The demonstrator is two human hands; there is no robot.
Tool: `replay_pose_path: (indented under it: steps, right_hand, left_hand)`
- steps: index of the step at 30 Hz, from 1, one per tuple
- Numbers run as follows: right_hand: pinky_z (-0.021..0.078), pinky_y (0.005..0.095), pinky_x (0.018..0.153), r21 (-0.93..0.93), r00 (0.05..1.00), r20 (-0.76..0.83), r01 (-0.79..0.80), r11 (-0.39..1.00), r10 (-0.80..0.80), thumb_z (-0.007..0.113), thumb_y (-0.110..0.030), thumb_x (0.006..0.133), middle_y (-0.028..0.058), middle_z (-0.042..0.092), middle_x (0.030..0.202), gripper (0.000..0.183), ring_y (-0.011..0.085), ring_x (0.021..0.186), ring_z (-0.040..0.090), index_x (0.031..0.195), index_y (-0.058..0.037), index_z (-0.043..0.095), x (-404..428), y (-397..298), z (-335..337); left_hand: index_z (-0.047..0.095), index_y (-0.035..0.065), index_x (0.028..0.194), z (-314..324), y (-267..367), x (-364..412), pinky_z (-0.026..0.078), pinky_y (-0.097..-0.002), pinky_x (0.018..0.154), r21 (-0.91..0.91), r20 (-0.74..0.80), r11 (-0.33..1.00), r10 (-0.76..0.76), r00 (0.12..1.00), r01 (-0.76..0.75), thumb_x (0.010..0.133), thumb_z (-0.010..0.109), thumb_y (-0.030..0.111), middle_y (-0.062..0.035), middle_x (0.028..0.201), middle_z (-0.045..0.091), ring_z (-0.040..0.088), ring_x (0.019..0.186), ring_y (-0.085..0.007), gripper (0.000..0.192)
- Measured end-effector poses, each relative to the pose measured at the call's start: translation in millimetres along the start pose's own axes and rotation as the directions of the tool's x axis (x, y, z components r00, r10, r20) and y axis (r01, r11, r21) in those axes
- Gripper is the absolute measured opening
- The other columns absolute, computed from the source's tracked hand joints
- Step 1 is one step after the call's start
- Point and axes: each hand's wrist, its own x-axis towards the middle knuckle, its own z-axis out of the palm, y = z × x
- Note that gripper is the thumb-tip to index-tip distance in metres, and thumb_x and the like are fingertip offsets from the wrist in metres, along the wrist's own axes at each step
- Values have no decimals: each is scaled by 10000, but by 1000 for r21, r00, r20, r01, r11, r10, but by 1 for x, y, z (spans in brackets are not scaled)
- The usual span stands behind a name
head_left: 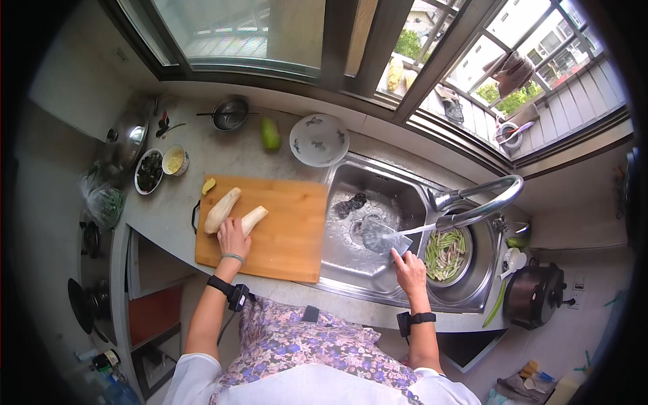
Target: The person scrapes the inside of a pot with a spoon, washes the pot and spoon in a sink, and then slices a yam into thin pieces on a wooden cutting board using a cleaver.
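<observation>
My left hand (pixel 234 239) grips the lower end of a peeled pale vegetable (pixel 254 219) on a wooden cutting board (pixel 288 228). Beside it lies a second peeled vegetable (pixel 223 210), and a piece of ginger (pixel 208 186) sits near the board's top left corner. Over the sink, my right hand (pixel 411 273) holds a broad flat blade (pixel 404 245), apparently a kitchen knife, its handle hidden in the fist. Water from the curved faucet (pixel 455 221) runs onto the blade. Dark scraps (pixel 351 204) lie in the left basin (pixel 349 268).
A bowl of cut green stalks (pixel 445 254) sits in the right basin. Behind the board stand a patterned plate (pixel 319 140), a green vegetable (pixel 270 133) and a metal bowl (pixel 230 114). Small bowls with dark food (pixel 150 172) and chopped yellow food (pixel 175 161) are leftward; an electric cooker (pixel 534 296) stands right.
</observation>
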Motion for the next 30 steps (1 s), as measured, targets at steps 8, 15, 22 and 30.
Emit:
replay_pose_path:
  steps: [8, 15, 22, 30]
  right_hand:
    - [469, 436, 608, 347, 906, 349, -361, 866, 238, 650, -142, 640, 177, 581, 647, 138, 375, 649, 570, 677, -32, 576, 53, 46, 2]
    - [419, 377, 558, 331, 921, 226, -380, 863, 318, 701, -245, 728, 174, 501, 574, 348, 223, 634, 613, 624, 16, 495, 136, 120, -7]
    - [369, 286, 424, 701, 881, 13, -345, 624, 473, 633, -215, 826, 42, 524, 516, 253, 103, 439, 466, 727, 8, 569, 121, 67, 20]
    - [373, 238, 407, 788, 838, 510, -545, 287, 194, 632, -110, 806, 20, 493, 538, 198, 87, 441, 477, 699, -20, 493, 57, -128, -36]
  left_hand:
    - [516, 82, 1002, -12, -4, 4, 407, -422, 829, -11, 104, 999, -47, 993, 48, 606, 709, 149, -106, 1010, 505, 465, 1008, -306, 446]
    - [565, -12, 1031, -9, -14, 10, 467, -371, 807, -352, 456, 877, -145, 878, 327, 604, 685, 383, -208, 1031, 604, 584, 932, -341, 594]
    - [563, -63, 1044, 3, -6, 11, 472, -333, 778, -526, 524, 748, -88, 847, 404, 630, 706, 359, -192, 975, 617, 601, 901, -269, 608]
    - [441, -5, 1213, 59, -21, 28, 408, -323, 933, -573, 668, -160, 476, 572, 804, 826, 615, 226, -78, 1145, 543, 531, 1047, -179, 483]
